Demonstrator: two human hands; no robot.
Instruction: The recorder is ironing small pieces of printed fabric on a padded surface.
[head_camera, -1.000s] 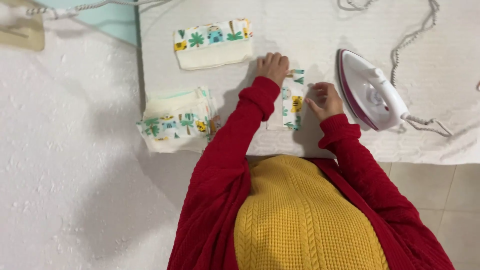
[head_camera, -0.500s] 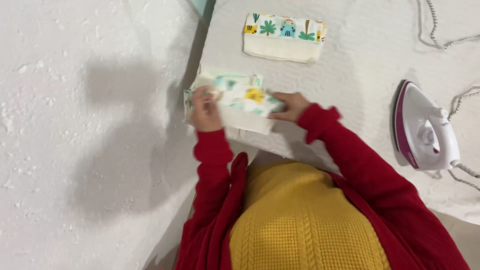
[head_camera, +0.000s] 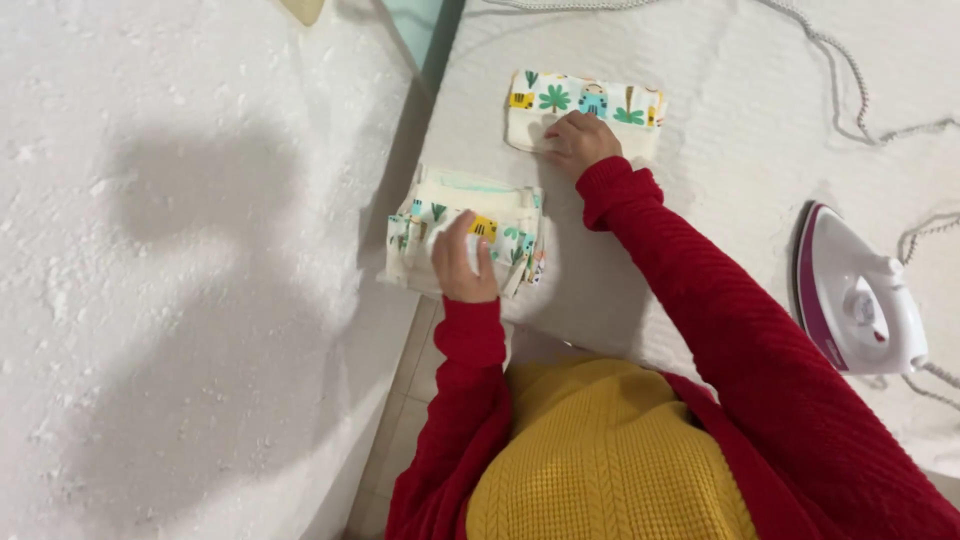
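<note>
White board (head_camera: 700, 200): one stack (head_camera: 465, 235), one cloth (head_camera: 585, 110)

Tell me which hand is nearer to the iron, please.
The right hand. It rests on the single folded printed cloth, up and left of the iron. The left hand lies on the stack of folded cloths, farther left.

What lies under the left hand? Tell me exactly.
The left hand rests on a stack of folded cloths, cream with a printed animal-and-palm band, at the edge of the white padded board. The lower layers show only as edges; their number is hidden.
</note>
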